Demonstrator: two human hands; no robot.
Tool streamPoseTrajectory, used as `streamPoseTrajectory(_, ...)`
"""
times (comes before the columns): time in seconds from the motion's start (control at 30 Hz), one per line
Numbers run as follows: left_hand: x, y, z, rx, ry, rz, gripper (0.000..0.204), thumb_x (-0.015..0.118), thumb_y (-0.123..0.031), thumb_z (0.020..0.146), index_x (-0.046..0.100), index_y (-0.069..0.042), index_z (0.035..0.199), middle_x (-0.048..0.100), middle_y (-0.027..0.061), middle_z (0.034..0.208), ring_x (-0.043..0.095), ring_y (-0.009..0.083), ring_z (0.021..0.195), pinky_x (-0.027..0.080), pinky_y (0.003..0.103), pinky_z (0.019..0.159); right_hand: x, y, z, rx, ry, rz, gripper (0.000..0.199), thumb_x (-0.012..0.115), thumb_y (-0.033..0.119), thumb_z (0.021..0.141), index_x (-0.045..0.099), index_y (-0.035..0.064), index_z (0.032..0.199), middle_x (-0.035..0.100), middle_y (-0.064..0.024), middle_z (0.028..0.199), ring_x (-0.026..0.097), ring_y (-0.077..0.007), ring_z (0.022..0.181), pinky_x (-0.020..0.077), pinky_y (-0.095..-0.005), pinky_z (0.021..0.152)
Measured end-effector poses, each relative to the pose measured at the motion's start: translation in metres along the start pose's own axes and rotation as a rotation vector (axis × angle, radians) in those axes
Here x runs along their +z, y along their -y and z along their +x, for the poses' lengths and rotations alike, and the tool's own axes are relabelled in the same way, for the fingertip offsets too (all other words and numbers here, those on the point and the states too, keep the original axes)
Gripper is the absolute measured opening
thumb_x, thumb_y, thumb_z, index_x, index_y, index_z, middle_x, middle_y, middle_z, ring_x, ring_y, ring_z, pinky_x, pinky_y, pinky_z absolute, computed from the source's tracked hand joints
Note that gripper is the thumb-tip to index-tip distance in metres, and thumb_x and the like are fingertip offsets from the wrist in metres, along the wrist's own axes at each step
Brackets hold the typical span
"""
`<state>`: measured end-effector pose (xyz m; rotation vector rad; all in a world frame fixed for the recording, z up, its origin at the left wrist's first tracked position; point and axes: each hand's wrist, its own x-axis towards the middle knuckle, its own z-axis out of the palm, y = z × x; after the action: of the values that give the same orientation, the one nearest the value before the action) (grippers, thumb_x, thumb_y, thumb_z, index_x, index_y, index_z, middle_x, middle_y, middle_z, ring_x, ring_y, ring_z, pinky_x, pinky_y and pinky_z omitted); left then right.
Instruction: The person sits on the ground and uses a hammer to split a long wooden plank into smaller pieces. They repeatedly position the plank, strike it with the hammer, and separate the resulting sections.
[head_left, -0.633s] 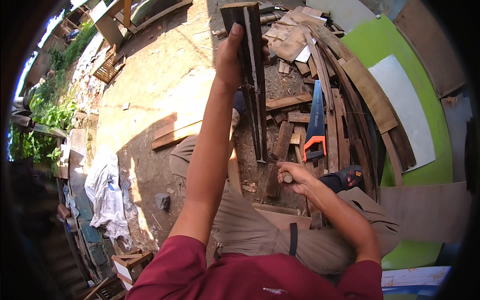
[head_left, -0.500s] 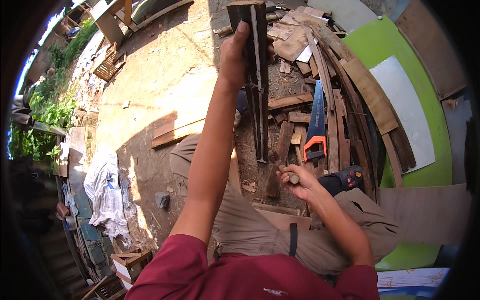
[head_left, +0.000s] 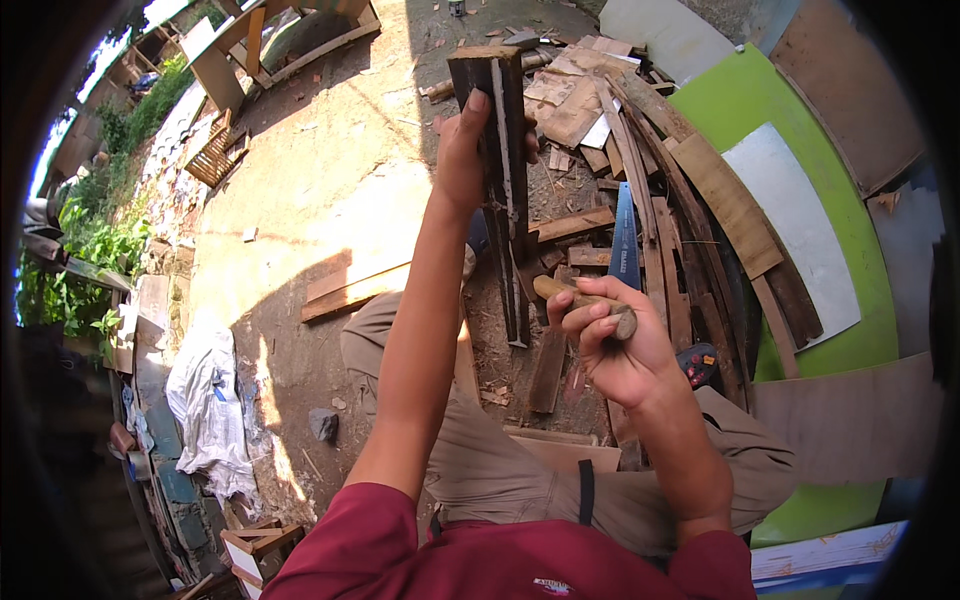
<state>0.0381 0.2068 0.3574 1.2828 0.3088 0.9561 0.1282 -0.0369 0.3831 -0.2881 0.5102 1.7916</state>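
Note:
My left hand [head_left: 462, 150] grips the upper part of a dark, weathered wooden plank [head_left: 500, 110] that stands upright on the dirt in front of my knees. My right hand [head_left: 610, 345] is shut around a short, round wooden handle [head_left: 570, 293], lifted just right of the plank's lower half; whatever is on the handle's end is hidden by my fingers. A handsaw with a blue blade [head_left: 625, 245] lies on the scrap wood behind my right hand, its dark and orange grip [head_left: 700, 365] showing beside my wrist.
A pile of planks and offcuts [head_left: 690, 210] lies to the right, beside a green board [head_left: 800, 160] bearing a pale panel. A flat plank [head_left: 350, 285] lies on the dirt to the left. Further left are a white cloth [head_left: 210, 400], a stone [head_left: 323, 425] and plants.
My right hand has risen from near the plank's base and turned palm-up, so the wooden handle now shows. My left hand has kept its hold on the plank's top.

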Motion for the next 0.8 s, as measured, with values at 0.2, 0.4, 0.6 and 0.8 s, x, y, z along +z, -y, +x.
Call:
streamPoseTrajectory(0.2,0.004,-0.006,-0.003,-0.031,-0.006,0.028,0.076,0.044,-0.070,0.089,0.059,0.002,0.106,0.065,0.0145,0.078,0.065,0.0255,0.069,0.054,0.036,0.063,0.032,-0.001,-0.012,0.003,0.030,-0.064,0.023,0.049,0.008,0.096,0.034,-0.0070,0.105,0.043,-0.0113,0.097,0.055,-0.0066,0.065,0.0562,-0.0164,0.048)
streamPoseTrajectory(0.4,0.004,-0.001,0.004,-0.036,0.007,0.018,0.076,0.043,-0.071,0.090,0.059,0.001,0.105,0.065,0.0147,0.079,0.065,0.0258,0.069,0.054,0.037,0.063,0.003,-0.004,-0.015,-0.043,0.132,-0.256,0.021,0.054,0.006,0.093,0.042,-0.0028,0.106,0.050,-0.0095,0.097,0.053,-0.0064,0.063,0.0474,-0.0179,0.042)
streamPoseTrajectory(0.6,-0.009,0.001,0.006,-0.067,0.021,-0.051,0.079,0.038,-0.076,0.089,0.058,-0.001,0.105,0.063,0.0168,0.083,0.064,0.0272,0.069,0.055,0.040,0.065,-0.010,-0.006,-0.011,-0.004,0.145,-0.631,0.051,0.047,0.006,0.094,0.027,-0.0011,0.141,0.049,-0.0114,0.100,0.055,-0.0120,0.062,0.0503,-0.0258,0.042)
streamPoseTrajectory(0.8,0.016,-0.011,-0.009,-0.020,-0.056,0.163,0.082,0.041,-0.075,0.088,0.057,0.004,0.101,0.064,0.0146,0.075,0.066,0.0249,0.065,0.056,0.037,0.060,0.016,0.012,-0.014,0.056,-0.159,-1.328,0.019,0.057,0.013,0.093,0.048,0.0015,0.105,0.054,-0.0042,0.082,0.053,-0.0111,0.056,0.0479,-0.0297,0.044)
